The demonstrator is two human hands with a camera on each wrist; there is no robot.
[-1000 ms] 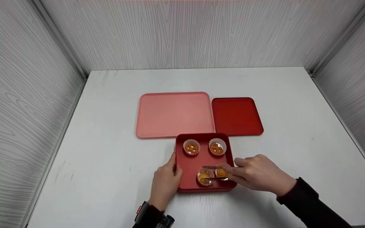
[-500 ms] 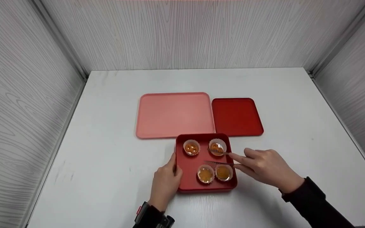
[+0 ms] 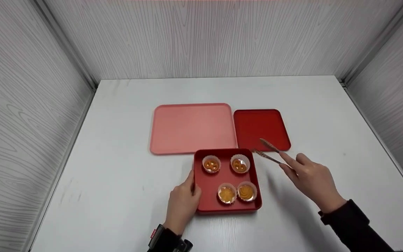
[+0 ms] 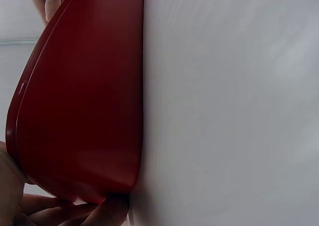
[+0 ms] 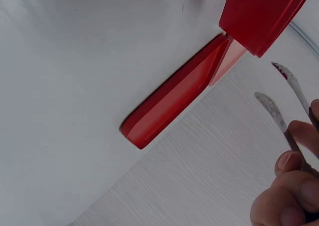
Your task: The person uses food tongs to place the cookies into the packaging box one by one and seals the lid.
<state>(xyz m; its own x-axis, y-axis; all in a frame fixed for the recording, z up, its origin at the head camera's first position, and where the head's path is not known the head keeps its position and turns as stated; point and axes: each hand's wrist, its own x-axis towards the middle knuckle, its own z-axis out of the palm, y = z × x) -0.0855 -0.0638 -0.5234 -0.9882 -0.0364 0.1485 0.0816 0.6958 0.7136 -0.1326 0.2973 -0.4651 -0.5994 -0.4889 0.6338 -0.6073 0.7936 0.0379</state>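
In the head view, my left hand holds the left wall of a deep red square box, thumb at the rim; the left wrist view shows fingers curled round its corner. Two pretzel-shaped cookies in white paper cups sit along the box's far side, apart. Near its front right, a flower-shaped cookie and a swirl cookie stand side by side in cups. My right hand grips metal tongs right of the box. Their arms are spread with nothing between the tips, as the right wrist view confirms.
A pink rectangular tray lies behind the box, with a smaller red tray against its right side. The white tabletop is bounded by grey wood-grain panels at the back and sides.
The tongs released the swirl cookie in the box's front right, then lifted and moved right and away with my right hand. My left hand stays at the box.
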